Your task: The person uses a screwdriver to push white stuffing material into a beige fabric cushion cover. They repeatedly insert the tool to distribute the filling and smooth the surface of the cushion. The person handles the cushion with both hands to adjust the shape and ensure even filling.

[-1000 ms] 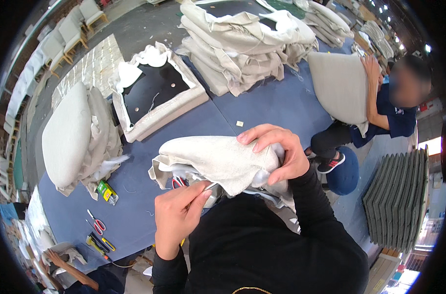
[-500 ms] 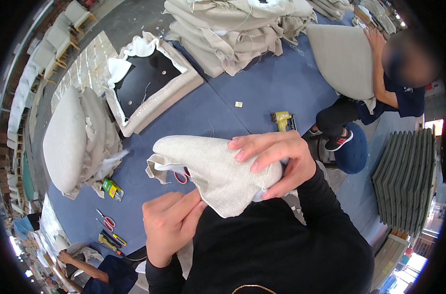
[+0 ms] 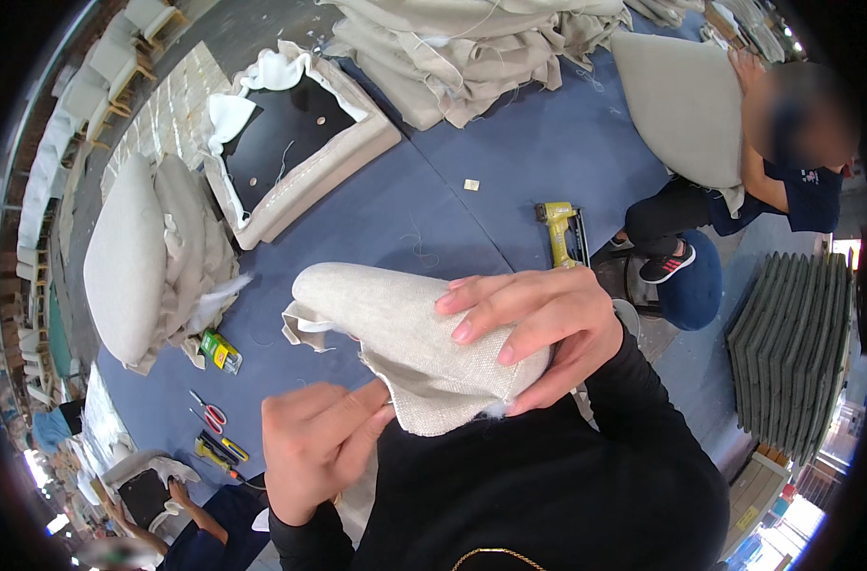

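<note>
Held in front of me above the blue table is a beige fabric-covered padded upholstery piece (image 3: 410,328). My right hand (image 3: 557,333) is closed round its right end, fingers across the top and thumb underneath. A bit of white stuffing (image 3: 495,410) peeks out near that thumb. At the lower left, my left hand (image 3: 319,438) pinches the loose edge of the cover between thumb and forefinger. Another flap of fabric (image 3: 305,326) hangs off the piece's left end. The underside is hidden from me.
A yellow staple gun (image 3: 562,235) lies beyond my right hand. Red-handled scissors (image 3: 213,413) and another staple gun (image 3: 213,449) lie left. Around them are a padded frame (image 3: 357,157), a fabric heap (image 3: 433,57) and covered cushions (image 3: 124,266). A co-worker (image 3: 786,195) holds a seat panel (image 3: 681,109).
My left hand has moved slightly left and down, drawing the fabric edge with it. The right-hand fingers have shifted a little on the piece. Red handles glimpsed behind it are now covered.
</note>
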The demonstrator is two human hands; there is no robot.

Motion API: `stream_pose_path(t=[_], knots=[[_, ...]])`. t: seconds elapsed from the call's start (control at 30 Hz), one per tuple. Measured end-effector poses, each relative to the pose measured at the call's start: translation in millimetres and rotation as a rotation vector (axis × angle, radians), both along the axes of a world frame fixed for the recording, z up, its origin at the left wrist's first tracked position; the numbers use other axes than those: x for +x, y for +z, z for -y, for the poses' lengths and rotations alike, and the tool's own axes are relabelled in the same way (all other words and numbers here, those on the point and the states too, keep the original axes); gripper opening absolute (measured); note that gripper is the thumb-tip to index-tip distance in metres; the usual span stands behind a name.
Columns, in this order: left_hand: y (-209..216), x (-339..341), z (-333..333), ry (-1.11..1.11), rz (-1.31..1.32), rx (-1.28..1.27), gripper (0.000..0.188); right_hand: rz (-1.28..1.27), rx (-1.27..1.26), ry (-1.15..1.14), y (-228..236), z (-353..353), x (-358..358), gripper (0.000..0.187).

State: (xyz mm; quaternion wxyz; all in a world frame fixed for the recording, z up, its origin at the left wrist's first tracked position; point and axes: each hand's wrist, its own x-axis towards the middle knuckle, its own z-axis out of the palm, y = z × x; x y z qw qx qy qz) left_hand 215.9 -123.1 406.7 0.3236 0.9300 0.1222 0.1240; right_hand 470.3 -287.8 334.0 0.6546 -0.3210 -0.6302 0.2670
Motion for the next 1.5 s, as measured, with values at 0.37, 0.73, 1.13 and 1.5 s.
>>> stream_pose_path(t=[0.37, 0.73, 1.13, 1.5], knots=[[-12, 2, -23, -0.093, 0.069, -0.011, 0.020, -0.027, 0.019, 0.077, -1, -9, -5, 0.074], [1, -25, 8, 0.098, -0.038, -0.135, 0.020, -0.054, -0.081, 0.158, -2, -12, -9, 0.111], [25, -33, 21, 0.131, -0.156, -0.035, 0.024, -0.082, -0.078, 0.134, -3, -10, -27, 0.107], [0, -59, 2, 0.123, -0.102, -0.261, 0.020, 0.083, 0.084, 0.123, -3, -23, -30, 0.086]])
